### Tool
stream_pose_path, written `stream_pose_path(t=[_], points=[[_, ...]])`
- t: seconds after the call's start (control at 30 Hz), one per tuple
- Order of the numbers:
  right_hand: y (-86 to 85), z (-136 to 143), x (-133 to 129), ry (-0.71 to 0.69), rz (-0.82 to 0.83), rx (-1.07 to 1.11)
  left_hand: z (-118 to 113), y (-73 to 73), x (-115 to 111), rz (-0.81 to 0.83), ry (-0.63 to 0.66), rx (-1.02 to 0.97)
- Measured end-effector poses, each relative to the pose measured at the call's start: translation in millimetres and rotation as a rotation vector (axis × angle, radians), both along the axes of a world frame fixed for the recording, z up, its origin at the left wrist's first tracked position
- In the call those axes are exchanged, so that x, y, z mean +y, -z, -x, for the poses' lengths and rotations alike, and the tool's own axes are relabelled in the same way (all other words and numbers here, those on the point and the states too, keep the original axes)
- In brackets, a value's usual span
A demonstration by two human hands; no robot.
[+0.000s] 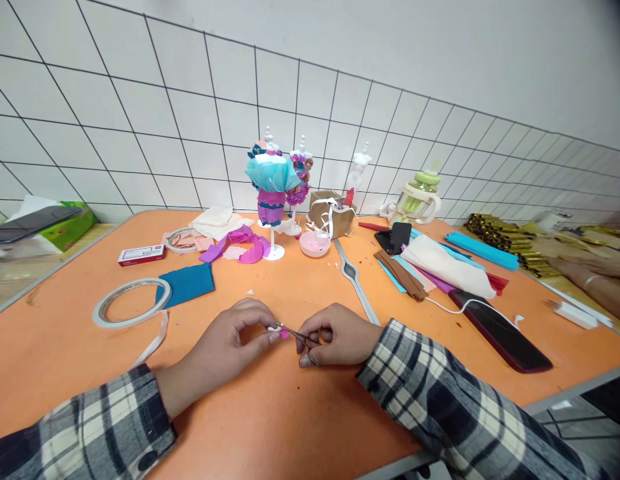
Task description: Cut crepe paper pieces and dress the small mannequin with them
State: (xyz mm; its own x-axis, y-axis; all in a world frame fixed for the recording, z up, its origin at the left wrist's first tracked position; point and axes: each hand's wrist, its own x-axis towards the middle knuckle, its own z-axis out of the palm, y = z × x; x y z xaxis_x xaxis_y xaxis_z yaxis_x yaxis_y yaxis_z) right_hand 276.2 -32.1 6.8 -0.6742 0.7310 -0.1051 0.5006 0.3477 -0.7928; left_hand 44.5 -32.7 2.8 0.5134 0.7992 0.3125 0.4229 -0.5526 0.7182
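Observation:
My right hand has its fingers in the loops of a pair of small dark scissors. The blades point left, toward the fingertips of my left hand. Those fingers are closed in a pinch on a small pink and white scrap of paper, which the blades overlap. Whether the blades cut into the scrap is too small to tell. Beyond my hands stands a small dress form in a purple and turquoise paper dress. A second decorated form stands behind it.
A tape roll and blue paper lie left on the orange table. A pink bowl, cardboard box and bare form stand behind. At right are a phone, folded papers and another person's arm.

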Motion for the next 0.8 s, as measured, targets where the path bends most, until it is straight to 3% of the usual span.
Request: stream_pose_path(t=[0.8], points=[[-2.7,0.5,0.5,-0.02,-0.035,-0.048,-0.5,-1.5,-1.0,-0.001,-0.002,0.017]])
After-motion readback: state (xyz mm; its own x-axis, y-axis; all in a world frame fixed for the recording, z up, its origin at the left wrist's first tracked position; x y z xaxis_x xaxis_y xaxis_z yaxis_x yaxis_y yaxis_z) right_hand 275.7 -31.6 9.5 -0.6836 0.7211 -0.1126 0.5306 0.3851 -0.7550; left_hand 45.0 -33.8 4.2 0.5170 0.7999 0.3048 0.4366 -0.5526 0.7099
